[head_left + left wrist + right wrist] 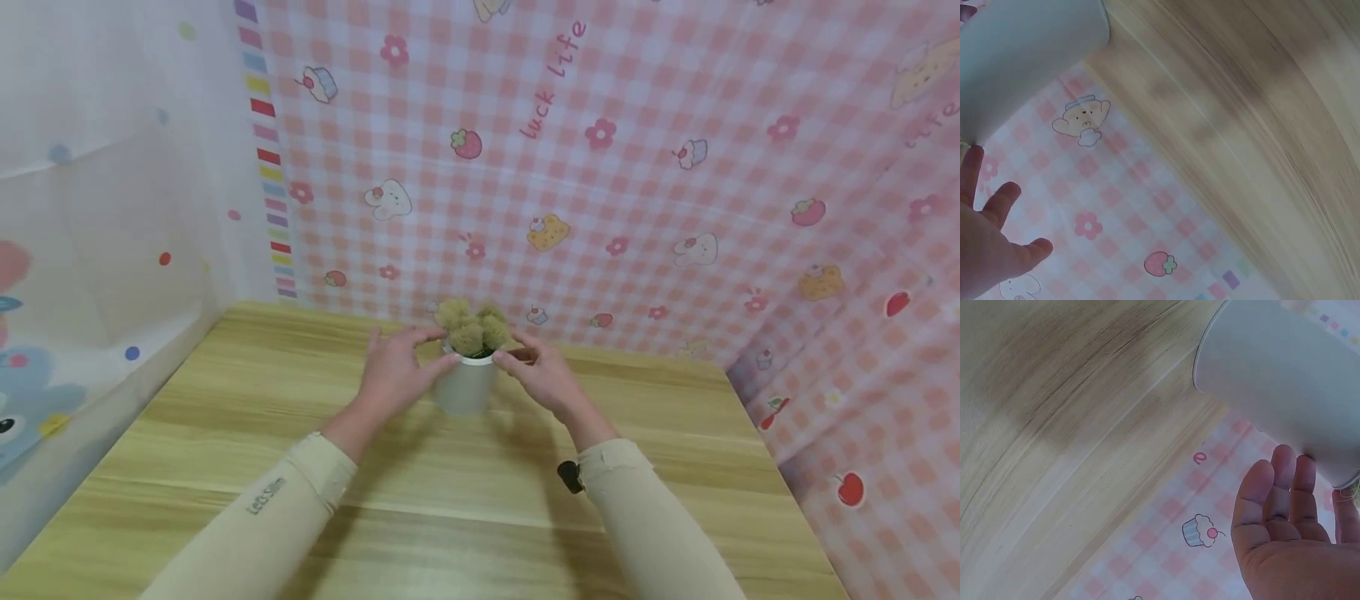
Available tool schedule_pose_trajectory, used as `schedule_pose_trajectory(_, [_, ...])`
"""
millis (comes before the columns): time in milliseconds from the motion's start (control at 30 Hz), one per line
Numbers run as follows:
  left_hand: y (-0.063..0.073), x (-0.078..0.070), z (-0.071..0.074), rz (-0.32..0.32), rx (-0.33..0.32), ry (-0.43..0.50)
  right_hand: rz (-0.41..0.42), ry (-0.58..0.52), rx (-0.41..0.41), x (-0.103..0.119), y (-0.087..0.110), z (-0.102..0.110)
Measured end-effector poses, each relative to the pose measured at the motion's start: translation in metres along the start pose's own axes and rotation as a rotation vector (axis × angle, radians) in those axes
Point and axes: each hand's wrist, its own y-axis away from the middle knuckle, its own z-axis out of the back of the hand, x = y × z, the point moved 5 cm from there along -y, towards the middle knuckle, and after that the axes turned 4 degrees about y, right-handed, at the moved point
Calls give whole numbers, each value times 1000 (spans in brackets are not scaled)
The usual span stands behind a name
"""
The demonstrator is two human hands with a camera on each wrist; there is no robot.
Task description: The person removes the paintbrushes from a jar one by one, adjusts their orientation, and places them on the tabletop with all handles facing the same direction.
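Note:
A pale grey-white cylindrical pot (465,390) stands upright near the back of the wooden table, with several fuzzy yellow-green pompom-like tufts (467,336) rising from its top. At its left side is my left hand (393,372), thumb tip at the front rim and index finger reaching behind beside the tufts. The right hand (543,375) mirrors it at the right rim. In the left wrist view, loosely spread fingers (1004,203) show below the pot wall (1029,59). The right wrist view shows slightly bent fingers (1252,506) beside the pot wall (1279,381).
The wood-grain table (465,517) meets a pink checked cloth (480,192) with cartoon prints right behind the pot. A whitish printed cloth (112,208) hangs at the left. Checked cloth (862,400) also drapes the right side. A small black object (570,477) sits at the right cuff.

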Motion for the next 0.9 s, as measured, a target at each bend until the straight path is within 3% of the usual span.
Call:
schedule_pose_trajectory(367, [-2, -5, -10, 108, -81, -17, -30, -16, 16, -4, -4, 0])
schedule_pose_trajectory(567, [-3, -11, -16, 157, -117, 42, 33, 15, 6, 1, -5, 3])
schedule_pose_trajectory(900, [-4, -17, -23, 153, -164, 106, -16, 36, 27, 0, -3, 2])
